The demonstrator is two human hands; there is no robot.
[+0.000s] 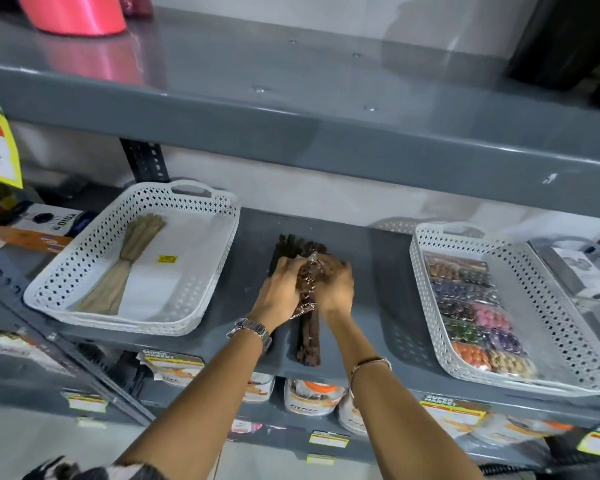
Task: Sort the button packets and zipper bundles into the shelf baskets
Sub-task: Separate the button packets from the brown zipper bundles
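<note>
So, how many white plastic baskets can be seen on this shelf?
2. One white perforated plastic basket stands on the left and holds a beige zipper bundle; the other white basket stands on the right and holds packets of coloured buttons.

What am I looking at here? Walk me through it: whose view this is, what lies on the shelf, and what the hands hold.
There is no machine here. One camera sits on a person's head and looks down at their two bare arms.

They reach onto a grey shelf. The left hand and right hand both grip a crinkly packet of brown buttons, over a dark brown zipper bundle that lies on the shelf.

The left basket holds a tan zipper bundle. The right basket holds button packets in many colours.
</note>
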